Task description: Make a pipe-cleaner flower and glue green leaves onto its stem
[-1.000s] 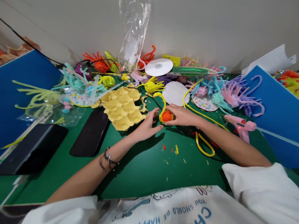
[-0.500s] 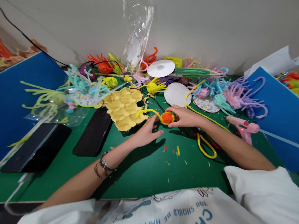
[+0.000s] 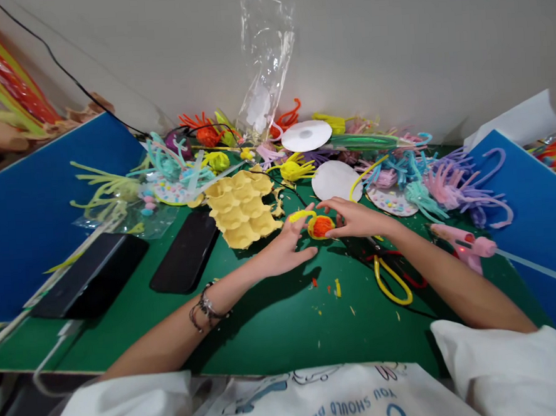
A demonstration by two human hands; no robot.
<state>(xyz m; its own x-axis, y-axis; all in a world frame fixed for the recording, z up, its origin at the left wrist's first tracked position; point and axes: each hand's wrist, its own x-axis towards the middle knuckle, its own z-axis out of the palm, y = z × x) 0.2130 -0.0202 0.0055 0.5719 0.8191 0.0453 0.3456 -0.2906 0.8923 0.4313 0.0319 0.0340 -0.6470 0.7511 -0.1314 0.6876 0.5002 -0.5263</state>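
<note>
A small orange ball (image 3: 322, 226) wound with a yellow pipe cleaner (image 3: 302, 215) sits on the green table (image 3: 266, 322) between my hands. My right hand (image 3: 356, 218) grips the ball from the right with thumb and fingers. My left hand (image 3: 286, 247) pinches the free end of the yellow pipe cleaner just left of the ball, fingers bent round it. A yellow egg carton piece (image 3: 243, 207) lies just left of my left hand.
Two black phones (image 3: 186, 251) (image 3: 92, 283) lie at the left. A pink glue gun (image 3: 464, 245) rests at the right by a yellow loop (image 3: 392, 281). White discs (image 3: 335, 179), pipe-cleaner figures, a plastic bag (image 3: 265, 64) and blue dividers (image 3: 33, 210) (image 3: 535, 217) surround the table.
The yellow pipe cleaner's free end has been drawn in and wound closer round the orange ball. The camera view has shifted, so everything sits slightly lower and to the right.
</note>
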